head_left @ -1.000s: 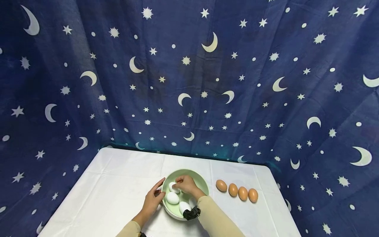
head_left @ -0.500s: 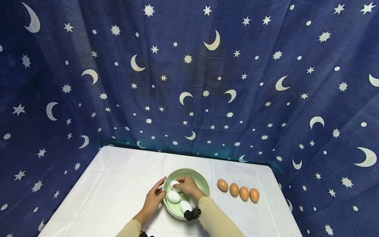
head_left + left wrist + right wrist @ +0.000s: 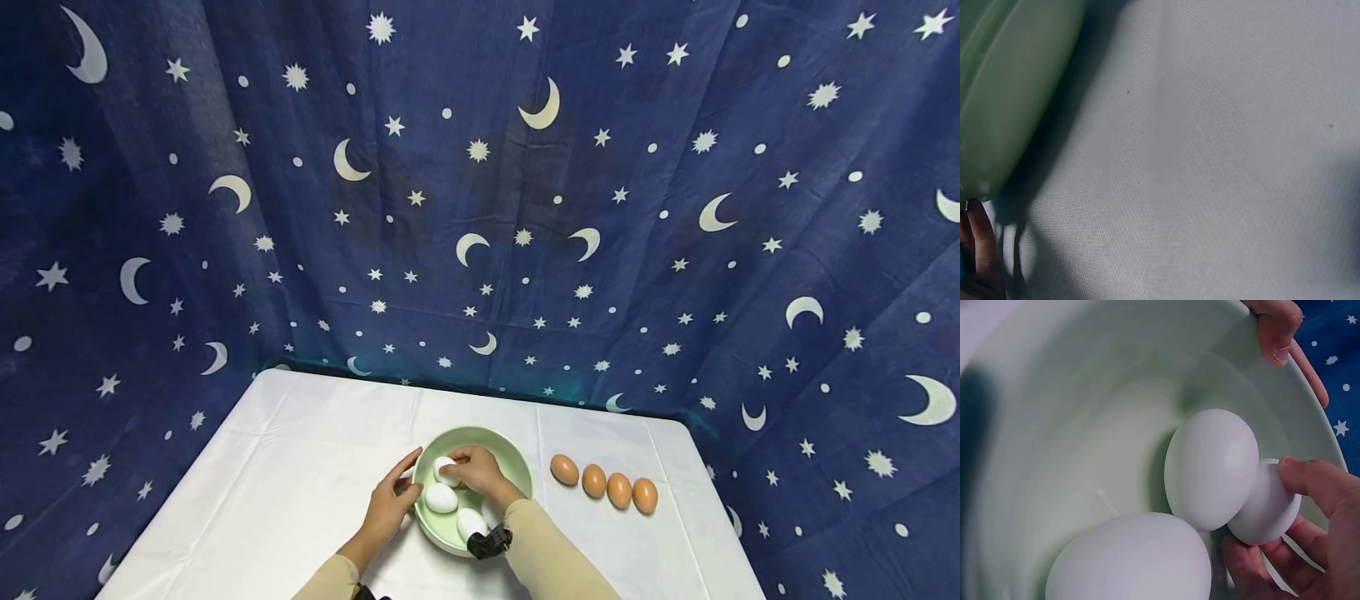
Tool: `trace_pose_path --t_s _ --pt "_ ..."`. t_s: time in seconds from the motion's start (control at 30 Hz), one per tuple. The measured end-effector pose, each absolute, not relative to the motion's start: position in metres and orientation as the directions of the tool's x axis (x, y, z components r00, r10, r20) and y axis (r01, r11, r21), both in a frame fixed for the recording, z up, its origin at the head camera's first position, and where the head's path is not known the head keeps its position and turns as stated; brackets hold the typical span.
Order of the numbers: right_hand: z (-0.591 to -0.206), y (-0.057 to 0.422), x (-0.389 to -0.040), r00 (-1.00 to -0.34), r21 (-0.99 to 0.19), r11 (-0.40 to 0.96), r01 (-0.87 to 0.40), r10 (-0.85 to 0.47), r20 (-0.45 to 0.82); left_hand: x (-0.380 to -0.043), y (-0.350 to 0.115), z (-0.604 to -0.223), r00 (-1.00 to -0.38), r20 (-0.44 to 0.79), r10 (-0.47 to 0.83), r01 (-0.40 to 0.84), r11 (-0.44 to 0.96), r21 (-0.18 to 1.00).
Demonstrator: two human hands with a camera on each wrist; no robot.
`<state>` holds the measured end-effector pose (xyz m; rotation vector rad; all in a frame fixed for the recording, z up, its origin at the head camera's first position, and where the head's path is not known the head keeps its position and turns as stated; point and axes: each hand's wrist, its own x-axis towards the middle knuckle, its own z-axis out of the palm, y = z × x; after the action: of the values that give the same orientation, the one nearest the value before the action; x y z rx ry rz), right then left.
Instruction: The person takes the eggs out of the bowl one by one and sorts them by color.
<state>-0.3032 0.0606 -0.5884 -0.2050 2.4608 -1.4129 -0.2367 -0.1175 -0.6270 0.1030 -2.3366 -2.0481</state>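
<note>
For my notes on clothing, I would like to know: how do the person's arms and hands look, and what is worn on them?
Both arms wear plain beige sleeves: left sleeve, right sleeve. A black device sits at the right wrist; a small black part shows beside the left sleeve. The left hand and right hand are ungloved.

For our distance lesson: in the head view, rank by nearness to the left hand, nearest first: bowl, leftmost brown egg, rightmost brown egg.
1. Bowl, touching the left hand.
2. Leftmost brown egg, right of bowl.
3. Rightmost brown egg, row's end.
</note>
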Motion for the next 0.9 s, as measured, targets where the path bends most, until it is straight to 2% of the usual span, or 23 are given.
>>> trace_pose_path --t_s 0.4,0.9 --pt "-0.584 0.066 -0.3 -0.952 -0.876 0.48 0.039 -0.248 -0.178 -0.235 -0.116 -0.623 -0.997 -0.031 -0.069 -0.04 0.129 0.991" --pt "-0.554 0.075 -0.288 -0.938 -0.946 0.32 0.051 -0.309 -0.155 -0.234 -0.114 -0.621 -0.996 -0.043 -0.079 -0.054 0.141 0.989"
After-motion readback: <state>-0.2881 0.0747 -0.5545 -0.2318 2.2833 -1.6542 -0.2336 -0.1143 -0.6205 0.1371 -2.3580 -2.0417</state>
